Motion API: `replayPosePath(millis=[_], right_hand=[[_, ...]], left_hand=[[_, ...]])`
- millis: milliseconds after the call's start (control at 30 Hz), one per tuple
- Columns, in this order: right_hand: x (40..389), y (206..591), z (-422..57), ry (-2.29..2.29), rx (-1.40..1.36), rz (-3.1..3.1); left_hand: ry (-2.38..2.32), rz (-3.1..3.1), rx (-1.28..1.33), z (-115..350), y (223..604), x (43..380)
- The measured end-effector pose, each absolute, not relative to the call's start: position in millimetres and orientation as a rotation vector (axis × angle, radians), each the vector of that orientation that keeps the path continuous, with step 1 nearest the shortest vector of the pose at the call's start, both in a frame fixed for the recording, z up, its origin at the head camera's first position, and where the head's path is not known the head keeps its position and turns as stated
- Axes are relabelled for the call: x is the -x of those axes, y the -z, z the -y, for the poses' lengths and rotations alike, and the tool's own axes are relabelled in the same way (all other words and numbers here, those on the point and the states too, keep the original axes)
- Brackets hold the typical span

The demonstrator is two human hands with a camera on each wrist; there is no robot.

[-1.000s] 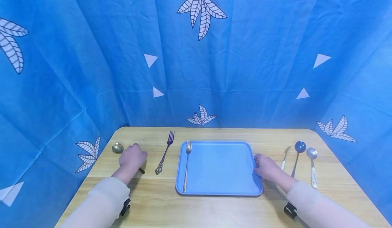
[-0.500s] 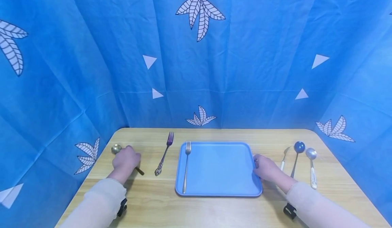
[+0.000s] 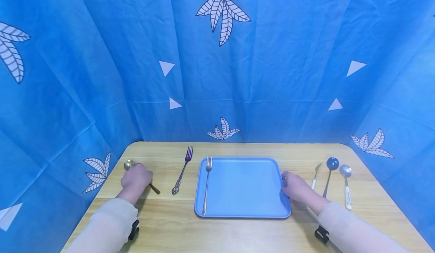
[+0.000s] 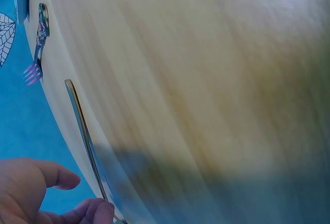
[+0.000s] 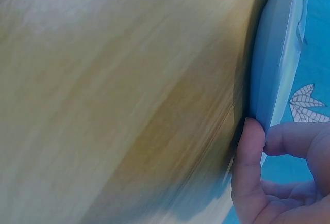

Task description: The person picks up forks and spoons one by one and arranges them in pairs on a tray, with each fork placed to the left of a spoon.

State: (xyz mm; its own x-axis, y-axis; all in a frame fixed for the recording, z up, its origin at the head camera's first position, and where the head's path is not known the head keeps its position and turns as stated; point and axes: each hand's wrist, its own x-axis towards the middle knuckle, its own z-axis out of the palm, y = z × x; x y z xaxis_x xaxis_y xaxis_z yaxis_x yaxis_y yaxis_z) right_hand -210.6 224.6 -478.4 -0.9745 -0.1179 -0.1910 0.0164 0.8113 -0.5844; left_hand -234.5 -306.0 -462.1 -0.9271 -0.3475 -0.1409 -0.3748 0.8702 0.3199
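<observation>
My left hand (image 3: 136,178) lies over the middle of a brass-coloured spoon (image 3: 129,164), whose bowl and handle end show on either side. In the left wrist view its thumb and fingers stand apart, one fingertip (image 4: 105,209) right at the spoon's handle (image 4: 85,131). My right hand (image 3: 295,187) pinches the right rim of a blue tray (image 3: 246,188); the right wrist view shows thumb and finger on either side of the edge. A silver fork (image 3: 207,185) lies along the tray's left side.
A purple-tined fork (image 3: 181,173) with an ornate handle lies between spoon and tray. Beyond the right hand are a white-handled knife (image 3: 315,175), a dark round-bowled spoon (image 3: 332,164) and a white-handled spoon (image 3: 347,185). Blue curtain (image 3: 289,75) surrounds the wooden table (image 3: 231,234).
My left hand has shifted left along the spoon towards its bowl, baring more of the handle end. The right hand stays at the tray's rim; spoon and tray stay in place.
</observation>
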Motion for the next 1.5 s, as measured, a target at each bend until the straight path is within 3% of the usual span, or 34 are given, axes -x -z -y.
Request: replayPosePath(millis=[800, 1500], right_hand=[[209, 476, -223, 0.935, 0.064, -2.752], [209, 477, -223, 0.924, 0.079, -2.771]], left_hand=[[-0.509, -2.890, 0.667, 316, 465, 236], [-0.503, -2.885, 0.594, 311, 465, 239]])
